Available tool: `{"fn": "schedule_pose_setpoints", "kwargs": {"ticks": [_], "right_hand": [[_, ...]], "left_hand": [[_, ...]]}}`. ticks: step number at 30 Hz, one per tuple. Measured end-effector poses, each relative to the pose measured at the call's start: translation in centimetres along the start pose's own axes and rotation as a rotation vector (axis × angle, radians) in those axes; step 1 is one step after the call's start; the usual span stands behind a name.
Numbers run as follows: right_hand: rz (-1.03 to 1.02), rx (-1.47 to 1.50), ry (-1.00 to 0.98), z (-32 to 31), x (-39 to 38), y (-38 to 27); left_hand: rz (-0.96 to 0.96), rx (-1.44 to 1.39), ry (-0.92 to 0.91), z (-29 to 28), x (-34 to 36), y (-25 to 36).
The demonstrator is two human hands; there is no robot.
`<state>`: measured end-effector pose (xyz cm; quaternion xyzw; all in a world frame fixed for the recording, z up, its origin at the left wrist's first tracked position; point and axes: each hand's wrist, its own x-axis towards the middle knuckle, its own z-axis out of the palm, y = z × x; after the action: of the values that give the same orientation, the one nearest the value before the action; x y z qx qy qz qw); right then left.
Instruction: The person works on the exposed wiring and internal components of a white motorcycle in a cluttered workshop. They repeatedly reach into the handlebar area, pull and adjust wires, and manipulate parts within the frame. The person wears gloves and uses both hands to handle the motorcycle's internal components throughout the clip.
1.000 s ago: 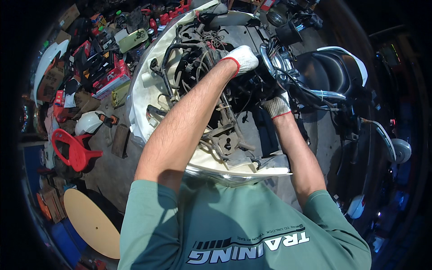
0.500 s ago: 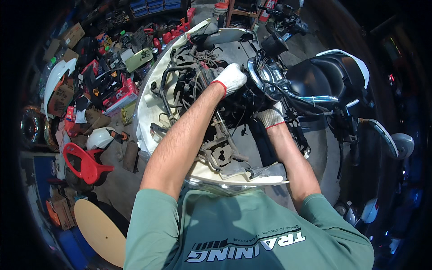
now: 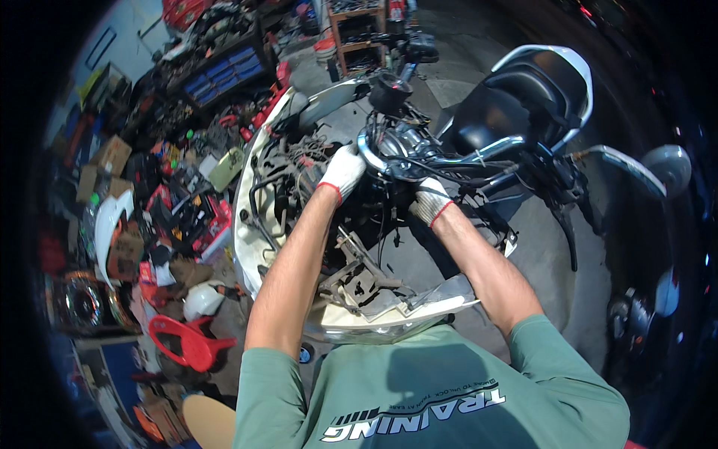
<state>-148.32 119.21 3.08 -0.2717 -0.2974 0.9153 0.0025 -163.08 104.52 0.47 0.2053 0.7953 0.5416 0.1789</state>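
Observation:
My left hand (image 3: pixel 343 169), in a white knit glove, is closed at the left side of the scooter's chrome ring (image 3: pixel 371 153) and black headset assembly, beside tangled wiring (image 3: pixel 303 157); what it grips is unclear. My right hand (image 3: pixel 429 197), also gloved, reaches under that assembly and the handlebar (image 3: pixel 486 153), its fingertips hidden among dark parts and cables (image 3: pixel 383 224). Around them is the stripped scooter front: cream body panels (image 3: pixel 247 224) and a grimy metal bracket (image 3: pixel 359 273). A black seat with white trim (image 3: pixel 523 97) lies behind the handlebar.
Piles of boxes and parts (image 3: pixel 157 187) crowd the left floor, with a red plastic stool (image 3: pixel 183 344) and round tan board (image 3: pixel 206 423) lower down. Blue-drawer shelving (image 3: pixel 224 75) and a wooden rack (image 3: pixel 355 37) stand at the back. Mirrors (image 3: pixel 666 168) stick out right.
The view has swung, showing more of the back shelves, with the scooter lower in frame. My left hand has shifted down to beside the chrome ring; my right stays underneath.

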Motion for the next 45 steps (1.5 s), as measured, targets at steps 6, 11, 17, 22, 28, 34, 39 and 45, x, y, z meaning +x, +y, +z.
{"fn": "schedule_pose_setpoints", "kwargs": {"ticks": [6, 11, 17, 22, 28, 34, 39, 45], "right_hand": [[0.036, 0.080, -0.052, -1.7, 2.6, 1.0], [0.085, 0.043, -0.100, -1.8, 1.8, 0.4], [-0.002, 0.010, -0.209, -2.3, 1.5, -0.2], [-0.060, 0.007, -0.271, -1.4, 1.3, 0.6], [-0.129, -0.016, -0.264, -2.0, 1.6, 0.6], [-0.188, -0.056, -0.235, -2.1, 2.3, 0.7], [-0.228, -0.063, -0.221, -1.8, 2.3, 0.8], [-0.345, -0.020, -0.188, -2.5, 3.3, -0.8]], "left_hand": [[0.003, 0.225, -0.026, -1.3, -1.2, 0.7], [-0.228, 0.130, -0.032, -2.2, -3.7, 5.7], [-0.219, 0.241, -0.168, -5.6, -2.5, 4.8], [-0.026, 0.457, -0.442, -8.3, -5.0, 5.0], [-0.433, -0.738, -0.234, -4.3, -7.3, 7.2], [-0.442, -0.427, 0.196, 5.9, -9.9, 15.1], [-0.417, -0.323, 0.251, 3.6, -8.7, 12.4], [-0.483, -0.449, 0.081, 2.2, -7.8, 11.4]]}}
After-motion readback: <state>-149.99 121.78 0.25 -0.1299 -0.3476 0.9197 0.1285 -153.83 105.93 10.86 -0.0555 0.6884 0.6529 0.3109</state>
